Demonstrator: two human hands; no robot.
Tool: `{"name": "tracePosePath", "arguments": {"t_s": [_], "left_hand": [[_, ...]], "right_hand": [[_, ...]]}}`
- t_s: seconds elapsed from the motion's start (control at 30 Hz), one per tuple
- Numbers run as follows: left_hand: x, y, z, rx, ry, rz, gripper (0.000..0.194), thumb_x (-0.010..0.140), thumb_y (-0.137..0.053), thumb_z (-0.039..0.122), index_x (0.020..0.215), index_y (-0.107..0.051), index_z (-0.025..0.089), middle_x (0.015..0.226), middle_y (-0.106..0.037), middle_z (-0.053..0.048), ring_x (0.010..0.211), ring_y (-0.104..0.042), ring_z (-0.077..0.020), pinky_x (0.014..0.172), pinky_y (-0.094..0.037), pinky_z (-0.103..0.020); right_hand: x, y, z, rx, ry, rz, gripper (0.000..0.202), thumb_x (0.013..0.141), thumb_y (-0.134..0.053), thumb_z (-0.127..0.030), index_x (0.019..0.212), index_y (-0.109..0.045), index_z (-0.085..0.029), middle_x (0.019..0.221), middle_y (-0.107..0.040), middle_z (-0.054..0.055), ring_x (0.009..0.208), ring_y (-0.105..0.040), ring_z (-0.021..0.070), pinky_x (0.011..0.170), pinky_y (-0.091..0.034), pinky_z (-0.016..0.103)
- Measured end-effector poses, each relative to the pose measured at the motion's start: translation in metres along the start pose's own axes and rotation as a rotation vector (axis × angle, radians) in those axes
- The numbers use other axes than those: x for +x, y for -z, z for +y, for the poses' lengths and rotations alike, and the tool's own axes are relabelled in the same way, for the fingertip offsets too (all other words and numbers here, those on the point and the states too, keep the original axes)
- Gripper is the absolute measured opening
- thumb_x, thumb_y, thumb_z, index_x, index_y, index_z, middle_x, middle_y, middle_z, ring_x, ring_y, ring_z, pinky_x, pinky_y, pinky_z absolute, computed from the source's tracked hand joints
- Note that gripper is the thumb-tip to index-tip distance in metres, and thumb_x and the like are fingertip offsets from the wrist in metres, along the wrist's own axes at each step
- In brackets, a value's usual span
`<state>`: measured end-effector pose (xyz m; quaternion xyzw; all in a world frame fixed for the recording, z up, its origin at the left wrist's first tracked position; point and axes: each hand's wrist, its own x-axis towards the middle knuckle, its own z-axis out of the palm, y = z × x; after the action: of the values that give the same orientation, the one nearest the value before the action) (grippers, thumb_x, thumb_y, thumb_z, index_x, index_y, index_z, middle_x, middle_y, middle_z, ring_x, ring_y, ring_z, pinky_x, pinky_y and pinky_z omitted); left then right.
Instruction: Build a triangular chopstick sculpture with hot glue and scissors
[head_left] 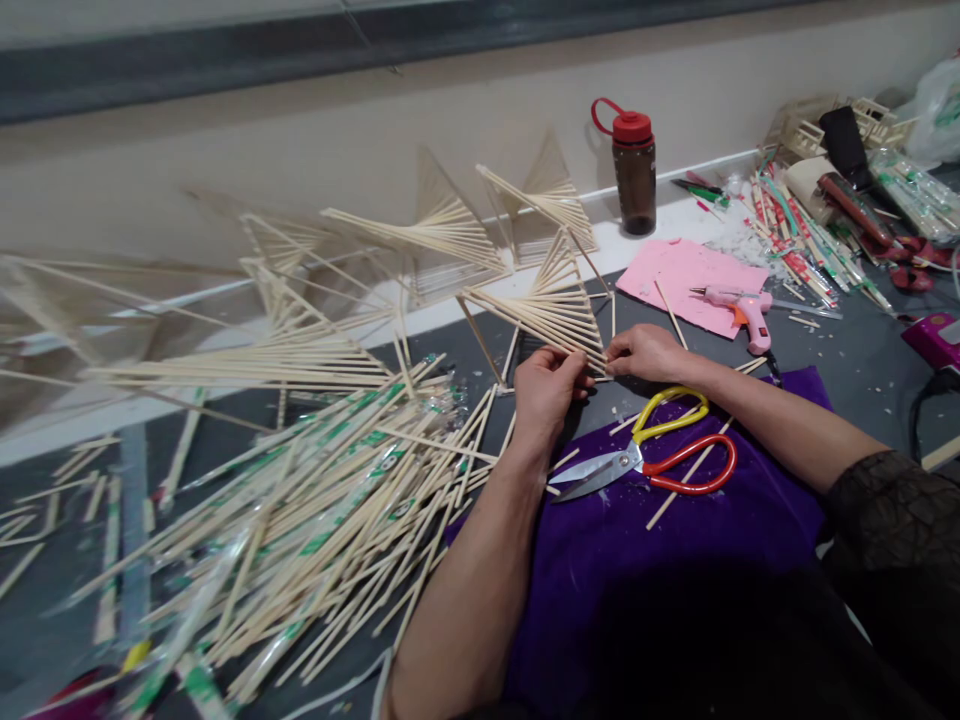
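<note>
Purple cloth (660, 560), one, spread on the desk (847, 385) on the near side of both hands. Scissors (628, 461), one pair, blades parted, one handle loop yellow and one red; lying on the cloth just nearer than the hands, tips toward the left wrist. Loose wooden sticks, several, on the cloth, some under the scissors.

Left hand (546, 390): thumb and fingers pinched together on the near edge of a twisted stick frame (574, 315). Right hand (649, 352): fingertips drawn narrow, gripping the same frame at its near right corner. Frame: pale sticks fanned in a twist, standing directly beyond the hands.

Stick pile (322, 520), large, left of the left hand; part loose, part in clear sleeves with green print. Glue gun (739, 305), pink, right of and beyond the right hand, overlapping a pink sheet (667, 272).

Further twisted frames (442, 235), several, beyond and left of the hands, near the wall. Bottle (634, 180), dark translucent body, red lid with loop, upright, beyond the right hand.
</note>
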<state>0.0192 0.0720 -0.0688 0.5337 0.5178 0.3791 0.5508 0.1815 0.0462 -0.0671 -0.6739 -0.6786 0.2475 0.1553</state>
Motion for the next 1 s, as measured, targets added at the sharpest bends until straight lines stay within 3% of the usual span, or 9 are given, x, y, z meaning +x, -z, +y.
{"name": "tracePosePath", "arguments": {"t_s": [1.0], "left_hand": [[0.0004,-0.0004,0.0001,-0.003,-0.006,0.004,0.016,0.059,-0.065,0.027,0.068,-0.058,0.016,0.054,-0.059,0.002,0.045,-0.058,-0.0108,0.039,-0.042,-0.018]], "right_hand": [[0.0014,0.0016,-0.0017,-0.018,0.008,-0.022,0.026,0.080,-0.065,-0.033,0.099,-0.078,-0.022,0.086,-0.073,0.001,0.081,-0.061,0.0147,0.061,-0.032,0.023]]}}
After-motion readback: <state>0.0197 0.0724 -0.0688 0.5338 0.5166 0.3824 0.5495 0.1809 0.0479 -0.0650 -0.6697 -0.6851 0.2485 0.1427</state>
